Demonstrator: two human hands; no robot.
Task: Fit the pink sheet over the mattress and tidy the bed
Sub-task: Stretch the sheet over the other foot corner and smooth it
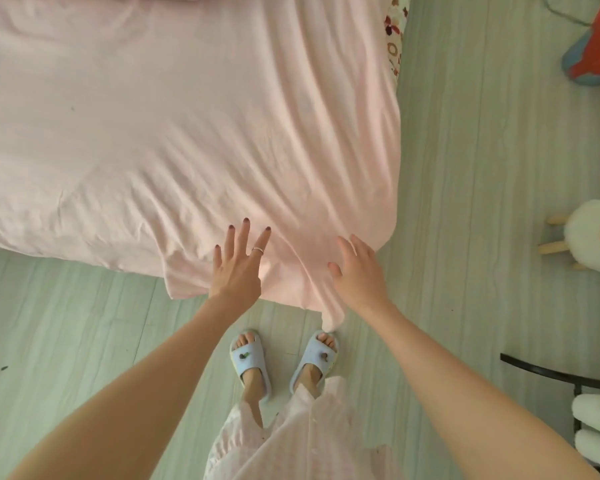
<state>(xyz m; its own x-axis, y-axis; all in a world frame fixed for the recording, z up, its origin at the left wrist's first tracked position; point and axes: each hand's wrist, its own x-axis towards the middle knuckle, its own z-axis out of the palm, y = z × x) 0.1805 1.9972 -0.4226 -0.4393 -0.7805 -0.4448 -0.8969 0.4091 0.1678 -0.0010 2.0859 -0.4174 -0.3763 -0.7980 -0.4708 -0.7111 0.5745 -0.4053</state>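
Two open hands, left hand [238, 268] and right hand [359, 275], over one pink sheet [174, 133].

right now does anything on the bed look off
Yes. The pink sheet is not tucked at the near corner: a loose flap hangs to the floor by the slippers, and it is creased diagonally.

Pink sheet [187, 133]: matt creased cloth (soft-looking); floor [482, 168]: pale wood-look planks, faintly sheened.
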